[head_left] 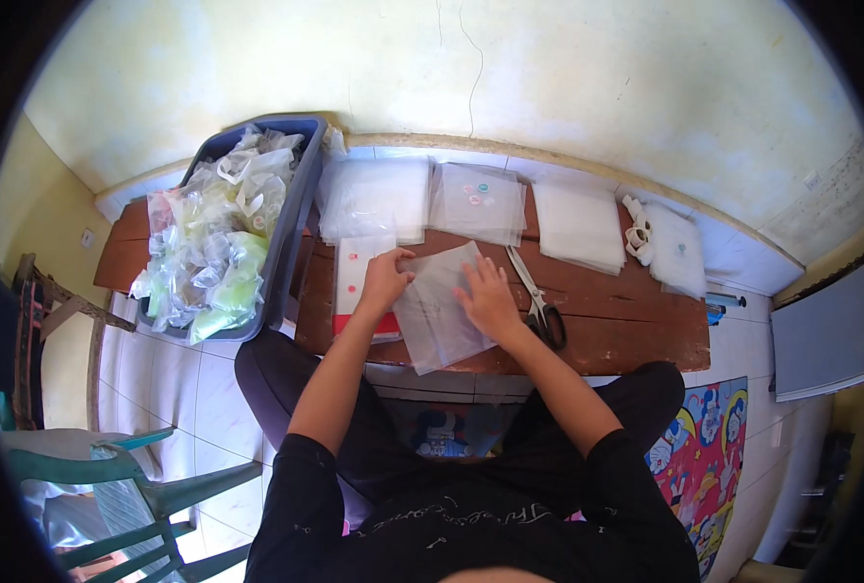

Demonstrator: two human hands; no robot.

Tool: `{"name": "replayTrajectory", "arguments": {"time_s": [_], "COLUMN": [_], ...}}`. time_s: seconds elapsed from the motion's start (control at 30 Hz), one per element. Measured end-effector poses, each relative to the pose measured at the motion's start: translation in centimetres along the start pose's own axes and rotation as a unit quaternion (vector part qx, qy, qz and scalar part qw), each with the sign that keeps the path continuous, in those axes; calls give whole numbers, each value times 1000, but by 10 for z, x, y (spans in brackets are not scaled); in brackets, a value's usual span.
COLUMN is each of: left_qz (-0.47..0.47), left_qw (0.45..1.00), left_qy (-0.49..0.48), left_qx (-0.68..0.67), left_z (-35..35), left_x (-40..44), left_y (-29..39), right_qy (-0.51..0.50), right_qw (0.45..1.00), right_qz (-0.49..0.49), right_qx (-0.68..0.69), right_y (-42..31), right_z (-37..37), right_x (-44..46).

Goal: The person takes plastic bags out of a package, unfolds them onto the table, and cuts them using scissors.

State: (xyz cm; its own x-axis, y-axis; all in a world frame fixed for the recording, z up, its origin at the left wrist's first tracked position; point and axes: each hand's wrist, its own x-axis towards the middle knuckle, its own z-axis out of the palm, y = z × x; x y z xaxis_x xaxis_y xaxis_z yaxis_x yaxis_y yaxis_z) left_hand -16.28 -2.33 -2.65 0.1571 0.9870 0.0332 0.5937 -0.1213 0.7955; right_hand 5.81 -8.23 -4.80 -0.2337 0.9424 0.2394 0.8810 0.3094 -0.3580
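A clear plastic bag point(442, 316) lies slightly tilted on the brown wooden table point(617, 316), between my hands. My left hand point(386, 280) has its fingers bent together at the bag's upper left edge. My right hand point(490, 299) rests with spread fingers on the bag's right side. Left of the bag, partly under my left hand and forearm, is a white and red packet point(351, 267). Black-handled scissors point(539, 301) lie just right of my right hand. Beyond my hands are stacks of clear bags point(379, 194), one of them with small round stickers point(478, 194) on top.
A grey bin point(301, 204) full of filled plastic bags stands at the left. Further right are more bag stacks point(578, 219) and a white strap roll point(636, 238). Green chairs point(160, 496) stand lower left, a colourful mat point(704, 457) lies lower right, and a wall rises behind the table.
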Motion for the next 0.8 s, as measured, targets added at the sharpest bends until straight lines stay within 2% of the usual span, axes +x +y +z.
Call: {"name": "replayTrajectory", "arguments": {"time_s": [0.17, 0.27, 0.47, 0.53, 0.57, 0.63, 0.7, 0.77, 0.8], "left_qz": [-31, -12, 16, 18, 14, 11, -3, -12, -22], "left_qw": [999, 1000, 997, 996, 992, 987, 976, 976, 976], "left_qy": [0, 7, -2, -4, -5, -5, -11, -4, 4], "left_qx": [-17, -26, -71, -87, -126, -162, -218, -216, -216], "left_z": [8, 12, 13, 13, 13, 13, 12, 9, 8], "left_x": [6, 6, 3, 2, 2, 2, 4, 7, 8], "left_y": [-3, -8, 2, 4, 5, 5, 4, 2, 0], "right_qy": [-11, 19, 109, 112, 112, 81, 88, 93, 129], "right_qw": [998, 996, 993, 983, 983, 952, 952, 952, 944], "right_qz": [66, 14, -43, 84, 83, 225, 222, 222, 215], "right_qx": [-22, -90, -23, 116, 118, 190, 190, 190, 214], "right_y": [39, 52, 42, 29, 24, 17, 15, 19, 30], "right_z": [-15, -10, -23, -25, -27, -27, -26, -16, 0], "right_x": [-11, -24, -19, -10, -4, 12, 23, 32, 38]}}
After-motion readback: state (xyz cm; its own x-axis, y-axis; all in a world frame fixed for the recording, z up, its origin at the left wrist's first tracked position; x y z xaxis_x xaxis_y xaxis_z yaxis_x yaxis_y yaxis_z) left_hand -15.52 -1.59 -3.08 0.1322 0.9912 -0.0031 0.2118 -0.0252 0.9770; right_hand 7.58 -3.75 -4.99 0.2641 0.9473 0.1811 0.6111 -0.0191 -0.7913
